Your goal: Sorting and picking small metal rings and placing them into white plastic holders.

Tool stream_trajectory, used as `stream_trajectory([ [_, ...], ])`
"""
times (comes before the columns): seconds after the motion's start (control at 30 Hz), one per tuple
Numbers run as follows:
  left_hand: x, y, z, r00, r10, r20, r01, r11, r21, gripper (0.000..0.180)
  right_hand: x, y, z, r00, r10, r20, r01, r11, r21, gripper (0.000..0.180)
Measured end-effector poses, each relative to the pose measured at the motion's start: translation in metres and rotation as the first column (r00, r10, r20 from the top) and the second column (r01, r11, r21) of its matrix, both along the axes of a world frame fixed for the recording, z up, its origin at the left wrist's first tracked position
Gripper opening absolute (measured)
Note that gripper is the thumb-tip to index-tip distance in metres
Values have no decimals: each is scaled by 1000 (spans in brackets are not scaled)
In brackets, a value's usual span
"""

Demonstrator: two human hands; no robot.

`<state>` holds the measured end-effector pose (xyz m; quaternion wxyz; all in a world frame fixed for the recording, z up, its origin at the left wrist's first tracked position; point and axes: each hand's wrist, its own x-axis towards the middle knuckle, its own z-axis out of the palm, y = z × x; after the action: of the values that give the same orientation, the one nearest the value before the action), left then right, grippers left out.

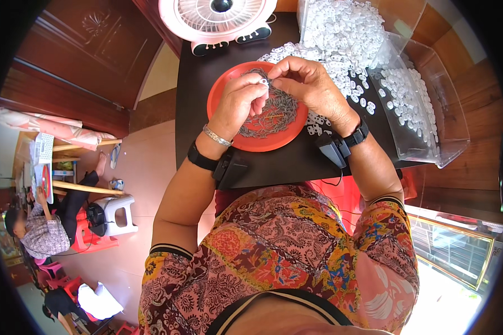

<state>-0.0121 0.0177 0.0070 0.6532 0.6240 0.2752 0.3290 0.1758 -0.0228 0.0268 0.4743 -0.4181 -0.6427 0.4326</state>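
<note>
Both my hands meet over a round orange-red plate (218, 127) heaped with small, slender grey metal pieces (283, 114) that look like screws. My left hand (236, 104) is closed, and its thumb and forefinger hold a small white plastic piece (264, 82) with a hole in it. Close against that piece, my right hand (307, 86) pinches thumb and forefinger together; whatever is between them is too small to make out. Several loose white plastic pieces (317, 124) lie on the dark table beside the plate, below my right wrist.
A large heap of white pieces (343, 28) spills from a clear bin at the back right. Another clear plastic bin (451, 139) with more pieces stands at the right edge. A pink fan (221, 22) stands behind the plate. Off to the left, another person (44, 229) sits.
</note>
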Motion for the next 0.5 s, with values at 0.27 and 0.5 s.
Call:
stream_trajectory([
  [0.27, -1, 0, 1, 1000, -17, -4, 17, 1000, 4, 23, -2, -2, 2, 998, 58, -3, -58, 998, 10, 9],
  [0.5, -3, -2, 2, 998, -43, -45, 45, 998, 53, 23, -2, -2, 0, 998, 60, 13, -60, 998, 6, 8],
])
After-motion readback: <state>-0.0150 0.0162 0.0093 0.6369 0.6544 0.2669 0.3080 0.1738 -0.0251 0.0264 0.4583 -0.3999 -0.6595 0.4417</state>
